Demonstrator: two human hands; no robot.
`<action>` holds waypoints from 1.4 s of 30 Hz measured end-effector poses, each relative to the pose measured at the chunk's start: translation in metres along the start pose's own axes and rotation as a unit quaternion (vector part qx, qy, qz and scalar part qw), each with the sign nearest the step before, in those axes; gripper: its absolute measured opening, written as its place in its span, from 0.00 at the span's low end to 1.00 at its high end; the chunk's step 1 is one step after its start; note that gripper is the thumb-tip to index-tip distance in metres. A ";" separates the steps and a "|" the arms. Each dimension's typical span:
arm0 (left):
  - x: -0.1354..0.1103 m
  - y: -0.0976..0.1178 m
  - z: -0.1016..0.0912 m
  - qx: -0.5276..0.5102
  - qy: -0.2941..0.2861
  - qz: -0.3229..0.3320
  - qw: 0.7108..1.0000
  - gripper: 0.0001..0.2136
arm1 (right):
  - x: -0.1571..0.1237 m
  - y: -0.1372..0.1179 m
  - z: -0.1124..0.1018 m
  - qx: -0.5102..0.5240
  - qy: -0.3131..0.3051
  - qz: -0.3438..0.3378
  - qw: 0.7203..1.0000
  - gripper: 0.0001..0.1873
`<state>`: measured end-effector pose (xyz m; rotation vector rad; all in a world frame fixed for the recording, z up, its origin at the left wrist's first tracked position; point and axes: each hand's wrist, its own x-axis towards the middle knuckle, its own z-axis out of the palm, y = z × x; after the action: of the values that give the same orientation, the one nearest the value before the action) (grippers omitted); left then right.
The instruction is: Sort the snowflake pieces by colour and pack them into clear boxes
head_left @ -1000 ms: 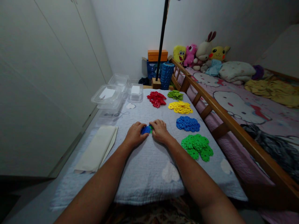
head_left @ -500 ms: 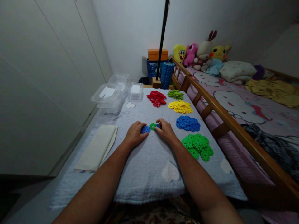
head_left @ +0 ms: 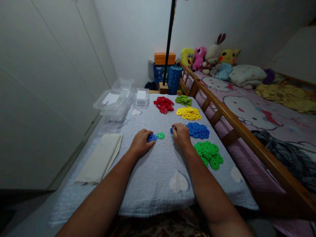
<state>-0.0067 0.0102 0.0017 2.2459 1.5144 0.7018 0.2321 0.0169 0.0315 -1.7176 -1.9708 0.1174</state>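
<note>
Blue disc (head_left: 171, 131) in R hand (head_left: 181, 133), partly blkg 1 blue pile (head_left: 199, 131).

Looked dim and cool, palest across the back wall (head_left: 133, 39) and darkest beneath the table (head_left: 150, 184). Dulled towards the corners. Put faint glints on the plastic boxes (head_left: 123, 84). Stretched the bed rail (head_left: 237, 135) near the right edge.

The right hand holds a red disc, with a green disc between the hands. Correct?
The right hand holds a blue disc, not red, as the head view shows; the green disc does lie between that hand and the left hand.
</note>
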 end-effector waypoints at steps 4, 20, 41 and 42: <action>0.000 0.001 -0.002 -0.002 -0.005 -0.003 1.000 0.19 | 0.007 0.025 -0.023 -0.027 0.049 0.052 0.997 0.13; -0.001 0.001 -0.003 -0.025 -0.002 -0.013 1.000 0.19 | 0.006 0.074 -0.051 -0.101 0.070 0.238 0.963 0.15; 0.002 -0.014 -0.009 0.005 -0.012 -0.009 1.000 0.22 | -0.012 -0.036 0.027 -0.014 -0.126 -0.120 0.985 0.19; 0.002 -0.015 -0.009 0.006 -0.014 -0.008 1.000 0.22 | -0.012 -0.036 0.029 -0.018 -0.137 -0.122 0.983 0.20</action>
<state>-0.0224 0.0180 0.0022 2.2403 1.5250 0.6546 0.1881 0.0059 0.0165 -1.5319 -2.3822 0.2434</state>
